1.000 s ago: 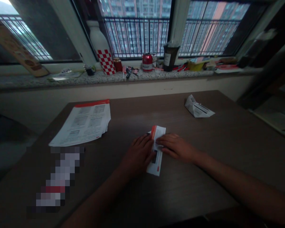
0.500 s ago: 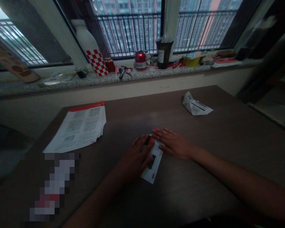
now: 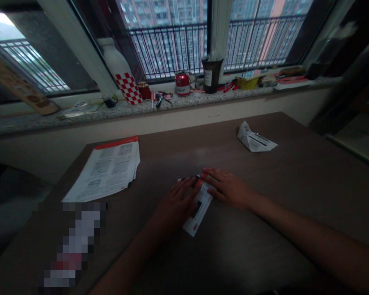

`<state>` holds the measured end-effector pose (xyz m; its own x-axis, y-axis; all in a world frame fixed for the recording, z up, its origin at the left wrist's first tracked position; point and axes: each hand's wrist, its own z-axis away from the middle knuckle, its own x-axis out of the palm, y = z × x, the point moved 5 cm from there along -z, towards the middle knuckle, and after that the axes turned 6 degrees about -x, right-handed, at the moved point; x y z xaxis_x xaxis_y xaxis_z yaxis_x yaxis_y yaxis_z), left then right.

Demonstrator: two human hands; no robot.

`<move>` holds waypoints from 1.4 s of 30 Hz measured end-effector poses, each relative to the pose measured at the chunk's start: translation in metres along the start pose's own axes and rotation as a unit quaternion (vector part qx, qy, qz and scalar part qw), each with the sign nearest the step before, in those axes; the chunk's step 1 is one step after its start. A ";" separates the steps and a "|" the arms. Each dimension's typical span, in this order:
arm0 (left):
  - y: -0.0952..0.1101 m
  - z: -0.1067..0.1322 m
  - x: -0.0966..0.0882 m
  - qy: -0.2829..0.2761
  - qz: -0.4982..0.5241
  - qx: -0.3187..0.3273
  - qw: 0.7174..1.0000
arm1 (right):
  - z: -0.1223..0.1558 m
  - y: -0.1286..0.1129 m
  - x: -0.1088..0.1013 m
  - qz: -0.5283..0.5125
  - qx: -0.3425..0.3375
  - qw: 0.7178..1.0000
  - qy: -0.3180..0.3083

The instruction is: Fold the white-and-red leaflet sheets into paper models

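A narrow folded sheet of printed paper (image 3: pixel 205 199) lies on the brown table (image 3: pixel 252 241) in front of me. It has red and dark patches near its far end. My left hand (image 3: pixel 180 203) rests over its left side, fingers stretched out and covering part of the print. At its upper right end, my right hand (image 3: pixel 226 186) lies flat with fingertips on the paper. Neither hand grips it. Beyond my right hand stands a folded paper boat-like shape (image 3: pixel 254 140).
A stack of printed sheets (image 3: pixel 106 168) lies at the table's left. Nearer me is a pixelated item (image 3: pixel 80 237). Along the stone windowsill (image 3: pixel 117 119) stand a checkered white bottle (image 3: pixel 127 84), a red can (image 3: pixel 182 84), a dark cup (image 3: pixel 211 76) and a yellow container (image 3: pixel 247 82).
The paper strip has turned slightly, its near end shifting left. My right hand has moved a little right. The whole view has tilted slightly upward.
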<state>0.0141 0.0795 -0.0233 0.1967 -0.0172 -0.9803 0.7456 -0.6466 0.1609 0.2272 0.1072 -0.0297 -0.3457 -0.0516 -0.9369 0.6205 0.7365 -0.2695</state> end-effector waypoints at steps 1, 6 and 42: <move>0.001 0.000 -0.004 0.000 0.001 -0.002 1.000 | 0.001 0.001 -0.002 0.003 0.003 1.000 0.007; 0.005 0.004 -0.019 -0.003 0.030 -0.012 0.999 | 0.003 0.000 -0.012 0.005 -0.012 1.000 0.013; -0.032 0.018 -0.061 0.155 0.178 -0.036 0.971 | 0.014 0.020 -0.053 -0.156 0.038 0.979 0.123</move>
<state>-0.0333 0.0878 0.0296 0.6231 0.0072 -0.7821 0.6357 -0.5872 0.5011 0.2676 0.1157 0.0111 -0.6800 -0.0944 -0.7271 0.5050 0.6585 -0.5579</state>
